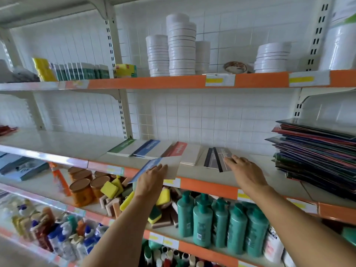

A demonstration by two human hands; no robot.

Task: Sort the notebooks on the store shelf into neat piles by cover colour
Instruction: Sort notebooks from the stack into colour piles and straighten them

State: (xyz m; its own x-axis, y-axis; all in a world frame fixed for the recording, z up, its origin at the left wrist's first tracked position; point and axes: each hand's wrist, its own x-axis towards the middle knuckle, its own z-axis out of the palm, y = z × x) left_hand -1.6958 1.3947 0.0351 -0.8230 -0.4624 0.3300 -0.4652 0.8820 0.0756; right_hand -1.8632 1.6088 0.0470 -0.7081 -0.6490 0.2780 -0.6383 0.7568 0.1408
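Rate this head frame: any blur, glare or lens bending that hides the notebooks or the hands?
Head view: wide-angle bending bows the orange shelf edge; bright, even light; glare on the stacked white lids; bottles at lower left smeared. Left hand, blue notebook, right hand and black notebook stay legible, cover text soft.

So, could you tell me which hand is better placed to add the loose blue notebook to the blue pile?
Probably the left hand: it already holds the loose blue notebook, just in front of the blue pile. The right hand rests on the black notebooks.
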